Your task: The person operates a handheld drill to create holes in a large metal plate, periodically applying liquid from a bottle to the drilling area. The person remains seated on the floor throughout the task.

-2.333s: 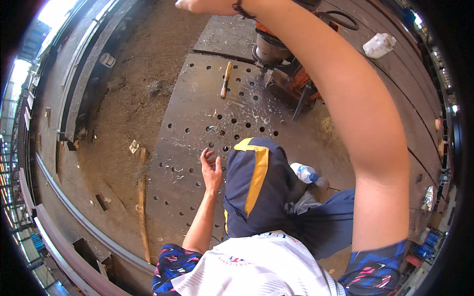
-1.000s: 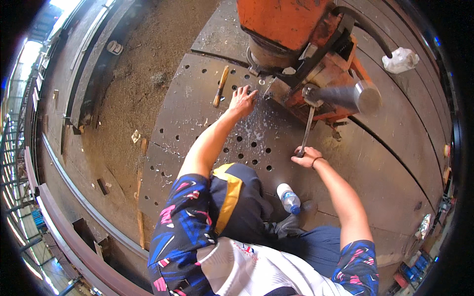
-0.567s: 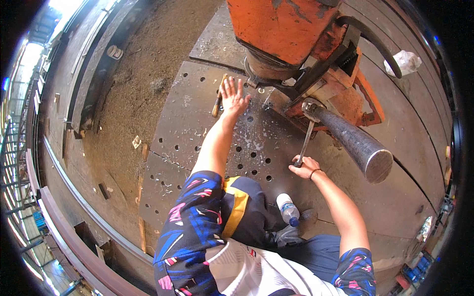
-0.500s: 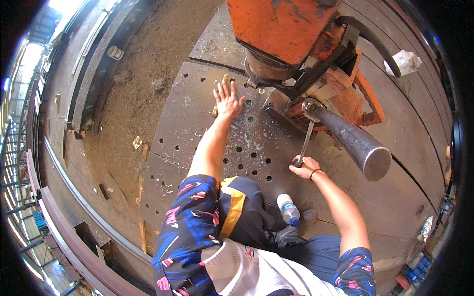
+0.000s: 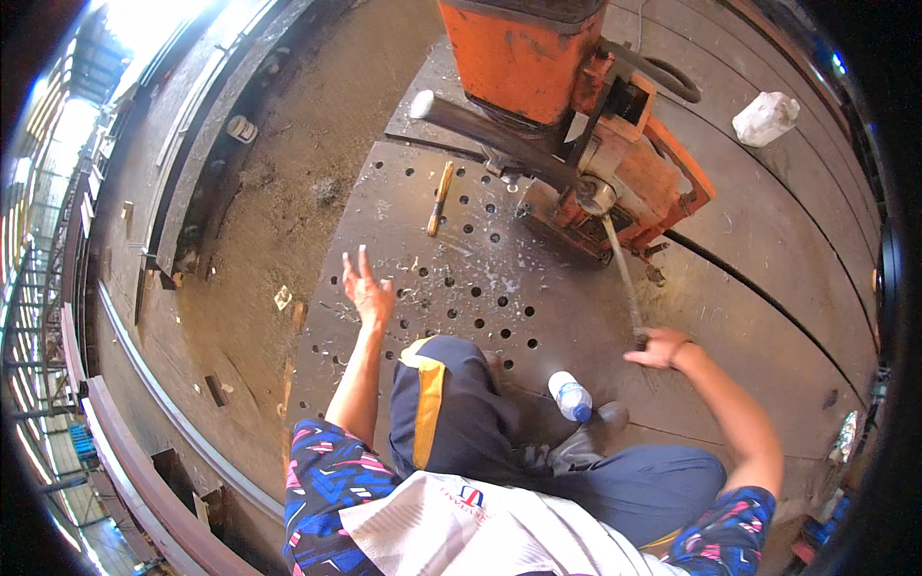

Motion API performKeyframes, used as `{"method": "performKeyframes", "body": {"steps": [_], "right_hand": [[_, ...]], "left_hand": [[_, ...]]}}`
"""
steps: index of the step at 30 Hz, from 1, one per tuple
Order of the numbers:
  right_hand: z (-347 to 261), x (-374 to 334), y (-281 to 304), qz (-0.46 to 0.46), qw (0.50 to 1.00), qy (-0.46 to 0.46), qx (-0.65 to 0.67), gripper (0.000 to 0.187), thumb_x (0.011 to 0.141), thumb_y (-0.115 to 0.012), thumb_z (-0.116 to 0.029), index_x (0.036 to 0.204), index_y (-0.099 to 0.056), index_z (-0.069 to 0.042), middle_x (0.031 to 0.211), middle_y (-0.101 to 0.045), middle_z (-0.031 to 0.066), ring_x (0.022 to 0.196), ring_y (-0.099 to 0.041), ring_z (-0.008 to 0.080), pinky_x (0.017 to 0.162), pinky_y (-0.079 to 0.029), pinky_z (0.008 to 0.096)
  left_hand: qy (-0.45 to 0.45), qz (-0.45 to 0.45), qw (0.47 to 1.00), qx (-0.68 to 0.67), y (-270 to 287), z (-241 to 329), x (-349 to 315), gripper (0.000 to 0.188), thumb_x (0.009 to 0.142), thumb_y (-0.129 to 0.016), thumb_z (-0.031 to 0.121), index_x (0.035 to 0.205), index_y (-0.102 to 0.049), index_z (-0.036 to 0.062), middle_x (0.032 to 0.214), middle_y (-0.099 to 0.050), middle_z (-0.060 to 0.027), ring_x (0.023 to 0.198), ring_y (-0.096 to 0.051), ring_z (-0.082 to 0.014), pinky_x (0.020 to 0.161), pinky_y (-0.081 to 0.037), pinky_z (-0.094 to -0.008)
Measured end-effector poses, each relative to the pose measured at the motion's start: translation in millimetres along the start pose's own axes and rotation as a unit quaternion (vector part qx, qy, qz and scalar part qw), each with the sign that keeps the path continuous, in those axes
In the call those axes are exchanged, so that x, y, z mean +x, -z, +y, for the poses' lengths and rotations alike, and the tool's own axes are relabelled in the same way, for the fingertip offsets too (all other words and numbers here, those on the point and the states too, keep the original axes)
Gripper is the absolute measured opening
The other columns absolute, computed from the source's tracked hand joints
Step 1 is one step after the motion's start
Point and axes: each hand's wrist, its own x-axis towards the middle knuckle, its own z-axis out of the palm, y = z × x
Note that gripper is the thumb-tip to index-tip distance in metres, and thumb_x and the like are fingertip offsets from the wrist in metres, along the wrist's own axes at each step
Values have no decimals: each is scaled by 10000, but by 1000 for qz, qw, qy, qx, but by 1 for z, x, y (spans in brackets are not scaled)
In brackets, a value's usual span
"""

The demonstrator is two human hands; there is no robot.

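My right hand (image 5: 658, 348) is closed around the near end of a thin metal lever (image 5: 622, 269). The lever runs up to a round hub (image 5: 595, 195) on an orange drilling machine (image 5: 523, 67). From the same hub a thick dark pipe handle (image 5: 499, 139) points to the far left. My left hand (image 5: 368, 291) hovers over the drilled steel plate (image 5: 384, 230), fingers spread and holding nothing. Beyond it lies a slim wooden-handled tool (image 5: 441, 197), apart from my hand. Metal shavings are scattered among the holes.
A plastic bottle with a blue cap (image 5: 570, 396) lies by my foot. A crumpled white plastic bag (image 5: 765, 119) sits at the far right. Left of the plate is bare dirt, with a white bucket (image 5: 241, 129) by long steel beams. A black cable (image 5: 672, 79) loops behind the machine.
The thick pipe handle has swung from the near right to the far left. My right hand has moved nearer and rightward with the lever. My left hand has drawn back from the wooden-handled tool.
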Motion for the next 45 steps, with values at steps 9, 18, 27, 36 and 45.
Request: {"method": "performKeyframes", "body": {"steps": [9, 18, 27, 36, 45], "right_hand": [[-85, -250, 133, 334, 937, -47, -86, 381, 843, -688, -391, 870, -657, -12, 817, -657, 219, 768, -644, 414, 712, -518, 481], [-220, -223, 233, 706, 655, 225, -146, 200, 919, -614, -230, 995, -600, -45, 940, -618, 151, 784, -653, 372, 661, -530, 469], [-268, -170, 258, 675, 603, 423, 36, 507, 828, -670, -118, 1305, -516, -41, 1113, -652, 174, 939, -667, 303, 788, -532, 381], [-161, -67, 128, 323, 849, 399, 120, 191, 836, -686, -190, 932, -678, -25, 866, -707, 149, 778, -690, 257, 712, -536, 372], [-26, 59, -88, -147, 968, 191, -69, 1162, 600, -894, -493, 1512, -297, -89, 1380, -545, 223, 1281, -526, 353, 1085, -423, 424]], "left_hand": [[-182, 223, 911, -294, 220, 138, 77, 422, 933, -651, 178, 1323, -553, 51, 1361, -518, -162, 1241, -523, -325, 1063, -402, -437], [-398, -62, 828, -391, 372, 350, 31, 456, 961, -566, 455, 950, -691, 16, 792, -679, -155, 824, -695, -256, 800, -527, -371], [-203, -163, 838, -479, 340, 375, 96, 759, 961, -389, 676, 1041, -731, 3, 980, -710, -150, 917, -639, -255, 897, -481, -353], [-167, 16, 973, -158, 315, 327, 138, 550, 911, -550, 538, 1016, -712, 23, 1023, -717, -176, 955, -690, -353, 882, -523, -421], [-162, -41, 984, 67, 308, 330, 160, 497, 822, -701, 510, 995, -743, 45, 1031, -720, -189, 983, -697, -334, 850, -549, -410]]}}
